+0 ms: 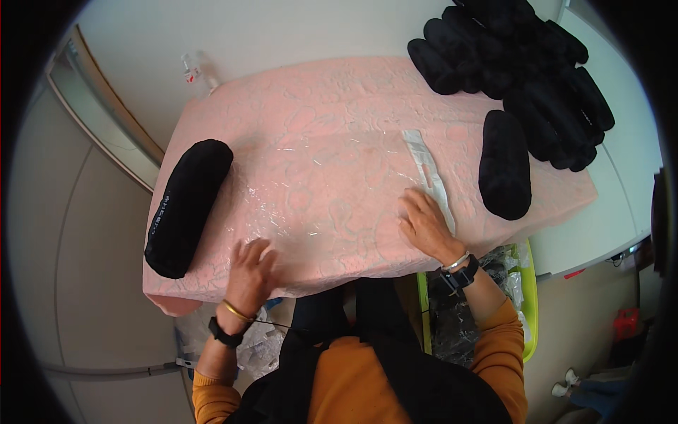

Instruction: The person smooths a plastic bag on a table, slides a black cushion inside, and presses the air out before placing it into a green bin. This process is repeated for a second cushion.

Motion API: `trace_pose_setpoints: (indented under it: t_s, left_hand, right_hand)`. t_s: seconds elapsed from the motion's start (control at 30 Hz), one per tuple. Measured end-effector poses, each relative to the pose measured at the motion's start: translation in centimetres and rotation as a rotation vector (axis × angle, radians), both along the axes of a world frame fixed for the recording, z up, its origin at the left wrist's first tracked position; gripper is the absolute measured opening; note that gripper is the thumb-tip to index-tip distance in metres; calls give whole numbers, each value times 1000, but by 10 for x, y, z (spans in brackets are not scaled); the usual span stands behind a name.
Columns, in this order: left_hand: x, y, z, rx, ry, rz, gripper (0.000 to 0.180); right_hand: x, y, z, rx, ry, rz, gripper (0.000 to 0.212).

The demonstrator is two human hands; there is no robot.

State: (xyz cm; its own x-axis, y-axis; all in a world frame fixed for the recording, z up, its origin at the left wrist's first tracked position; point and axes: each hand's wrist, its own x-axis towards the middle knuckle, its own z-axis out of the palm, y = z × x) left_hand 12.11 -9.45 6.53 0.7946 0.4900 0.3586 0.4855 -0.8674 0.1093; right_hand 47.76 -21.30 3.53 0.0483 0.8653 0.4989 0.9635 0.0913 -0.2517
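Both hands, left hand (251,272) and right hand (426,225), press open-palmed, gripping nothing, on a clear plastic sheet (311,191) over the pink cloth (318,106), flanked by black rolls (187,206), (504,164), with a black pile (519,63) beyond.

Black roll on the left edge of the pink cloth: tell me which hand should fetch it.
Left, probably. The left hand lies flat on the clear plastic sheet, close beside that black roll. The right hand rests further off, by the sheet's sealing strip, nearer the other black roll.
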Motion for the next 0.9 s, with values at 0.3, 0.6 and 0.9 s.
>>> trace_pose_setpoints:
  t_s: [0.3,0.6,0.9]
  left_hand:
    - [141,-56,-33,-263,-156,-327,81]
    - [61,10,-60,-6,132,-63,86]
    - [-41,46,-56,-86,159,337,88]
  right_hand:
    - [-34,2,-14,-124,-58,85,62]
    - [-19,-12,-12,-321,-92,50,84]
    - [-6,-16,-3,-336,-78,53,81]
